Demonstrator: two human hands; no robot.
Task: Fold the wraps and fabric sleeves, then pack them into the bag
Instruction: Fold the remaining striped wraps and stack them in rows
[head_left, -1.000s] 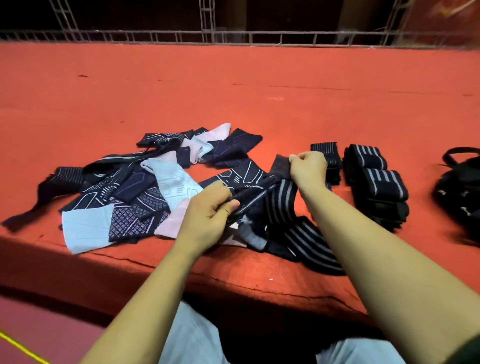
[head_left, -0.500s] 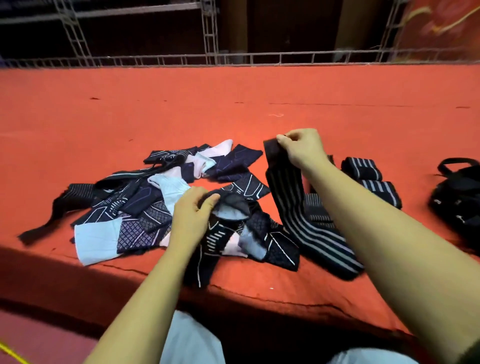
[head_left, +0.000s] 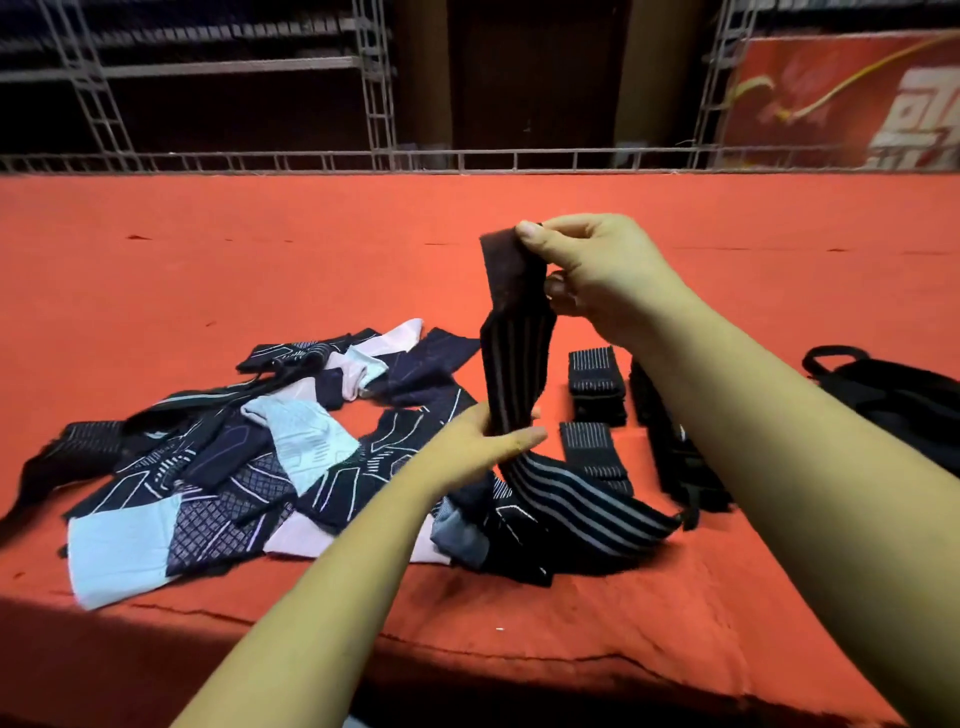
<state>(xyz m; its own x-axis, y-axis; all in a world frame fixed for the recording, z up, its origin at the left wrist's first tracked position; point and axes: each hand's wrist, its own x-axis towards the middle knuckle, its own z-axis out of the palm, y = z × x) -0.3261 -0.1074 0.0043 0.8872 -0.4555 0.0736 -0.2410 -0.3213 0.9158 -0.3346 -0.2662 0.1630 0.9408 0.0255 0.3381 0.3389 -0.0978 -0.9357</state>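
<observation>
1. The right hand (head_left: 597, 275) is raised above the worktop (head_left: 260, 260); thumb and curled fingers pinch the plain dark top end of a striped wrap (head_left: 514, 374)
2. The left hand (head_left: 483, 447) grips the same wrap lower down, thumb across its front; between the two hands the strip hangs upright, slightly twisted; below the left hand its tail lies on the worktop, curving to the right
3. Just left of that tail lies a loose pile of fabric sleeves (head_left: 249, 457); they are navy with white line patterns, pale blue and pale pink, and they overlap one another
4. Right of the held wrap, two folded wraps (head_left: 595, 384) lie one behind the other; beside them a row of dark bundles (head_left: 670, 441) is partly hidden by the right forearm
5. A black bag (head_left: 898, 400) with a loop handle sits at the far right, apart from the wraps; whether it is open I cannot tell
6. Red cloth covers the worktop; a metal truss rail (head_left: 467, 158) runs along its far edge; a red banner (head_left: 841, 104) hangs beyond, upper right
</observation>
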